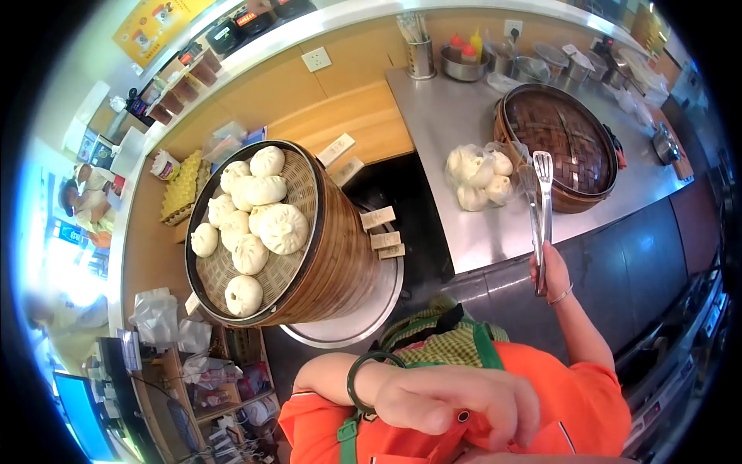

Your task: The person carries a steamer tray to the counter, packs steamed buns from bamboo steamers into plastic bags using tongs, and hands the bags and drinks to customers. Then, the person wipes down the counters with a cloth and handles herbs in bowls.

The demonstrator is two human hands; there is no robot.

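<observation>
My right hand (551,272) is closed around the handle end of metal tongs (547,209). Their slotted tips point up, in front of a round bamboo steamer with a dark woven lid (558,131). Beside the tongs, a clear plastic bag of buns (481,176) rests on the steel counter (479,240). My left hand (464,398), below a green bangle, is held before my orange shirt with fingers loosely bent and nothing visible in them. A tall bamboo steamer (332,263) at left carries several white buns (283,229) on its woven top tray.
Small labelled tags (377,218) stick out by the steamer stack. Yellow egg trays (182,185) stand behind it. At the counter's back are a chopstick holder (421,60) and a bowl of sauce bottles (465,66). Shelves with plastic bags (209,371) are at lower left.
</observation>
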